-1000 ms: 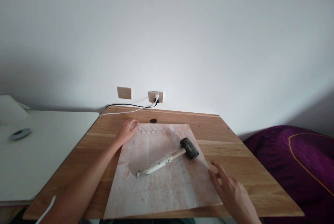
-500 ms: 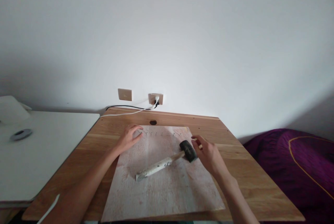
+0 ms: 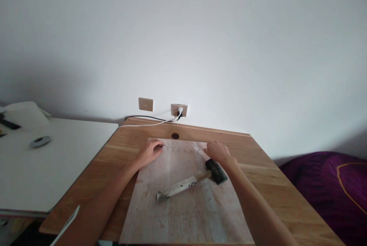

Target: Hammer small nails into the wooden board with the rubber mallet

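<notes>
My left hand is closed in a pinch at the far left corner of a pale, worn board, with a small nail at its fingertips. A row of thin nails stands along the board's far edge. By the far right corner, my right hand has its fingers curled down; what they hold, if anything, is hidden. A mallet with a black head and a white-wrapped handle lies slantwise across the board, its head just below my right hand.
The board lies on a wooden table. To the left, a white table bears a grey ring. Cables run to a wall socket behind. A purple bean bag is on the right.
Both hands have closed: the left thumb and fingers came together at the nail, and the right hand moved farther back toward the board's far corner. The view shifted slightly left.
</notes>
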The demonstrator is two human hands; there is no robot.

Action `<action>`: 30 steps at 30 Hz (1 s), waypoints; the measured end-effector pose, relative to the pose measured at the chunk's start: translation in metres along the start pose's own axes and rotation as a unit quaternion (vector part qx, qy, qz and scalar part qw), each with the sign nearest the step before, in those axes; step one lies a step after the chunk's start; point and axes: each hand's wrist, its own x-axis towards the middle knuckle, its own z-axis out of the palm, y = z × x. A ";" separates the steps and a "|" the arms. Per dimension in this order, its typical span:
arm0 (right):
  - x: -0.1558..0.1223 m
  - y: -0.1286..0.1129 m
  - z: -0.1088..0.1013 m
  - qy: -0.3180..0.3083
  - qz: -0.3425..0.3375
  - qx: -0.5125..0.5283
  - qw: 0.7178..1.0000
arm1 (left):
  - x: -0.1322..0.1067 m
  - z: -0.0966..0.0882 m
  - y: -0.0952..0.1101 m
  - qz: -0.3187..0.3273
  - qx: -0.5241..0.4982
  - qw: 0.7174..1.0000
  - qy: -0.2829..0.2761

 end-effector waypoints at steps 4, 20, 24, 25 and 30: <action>0.004 -0.001 0.004 -0.002 0.001 0.005 1.000 | -0.001 0.001 -0.001 -0.002 -0.003 1.000 -0.003; -0.004 -0.010 -0.013 -0.002 -0.121 0.062 0.991 | -0.001 0.001 0.000 -0.003 0.008 1.000 -0.004; 0.006 -0.022 -0.001 0.019 -0.056 0.016 0.998 | -0.001 -0.001 0.002 -0.001 -0.001 1.000 -0.009; 0.008 -0.024 0.002 0.016 -0.052 0.008 0.998 | -0.001 -0.001 0.002 -0.002 -0.001 1.000 -0.008; 0.015 -0.030 0.008 0.001 -0.059 -0.012 0.998 | -0.001 -0.001 0.002 -0.002 0.000 1.000 -0.007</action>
